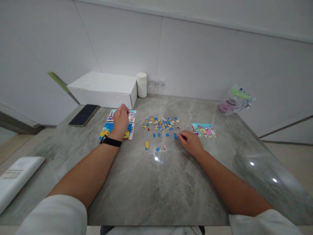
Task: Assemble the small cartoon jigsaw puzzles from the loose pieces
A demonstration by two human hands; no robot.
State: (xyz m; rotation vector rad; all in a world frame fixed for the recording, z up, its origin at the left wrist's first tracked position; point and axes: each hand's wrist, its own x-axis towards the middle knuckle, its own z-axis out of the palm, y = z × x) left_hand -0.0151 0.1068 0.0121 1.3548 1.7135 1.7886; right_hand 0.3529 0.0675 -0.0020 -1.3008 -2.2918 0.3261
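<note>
Two hands work the grey marble bench (156, 182). Your right hand (192, 142) lies low on the surface, fingertips (180, 136) drawn together on a blue puzzle piece (175, 136) at the near right edge of the loose pieces (160, 124); whether the piece is pinched or only pressed, you cannot tell. That piece sits at about 6 o'clock from the right end of the scatter and at about 9 o'clock from the small picture card (204, 130). It is too small to read a clear long axis; it seems slightly taller than wide, running roughly 12 to 6 o'clock, and lies flat, colour side up.

Your left hand (120, 119), with a black wristband (110, 141), is curled into a loose fist, its grip closed, resting over the two picture cards (130, 125) at 9 o'clock from the scatter; nothing can be seen inside it.

To do the step well, keep the right fingertips on the piece's edges rather than its face, so the tabs stay visible. Slide or lift it clear of its blue neighbours without sweeping them. Turn it only when its tabs can be read against a reference card.

Beyond, at 12 o'clock, stand a white box (104, 88), a white jar (141, 85) and two clear glasses (156, 88); a phone (83, 115) lies at 10 o'clock.
</note>
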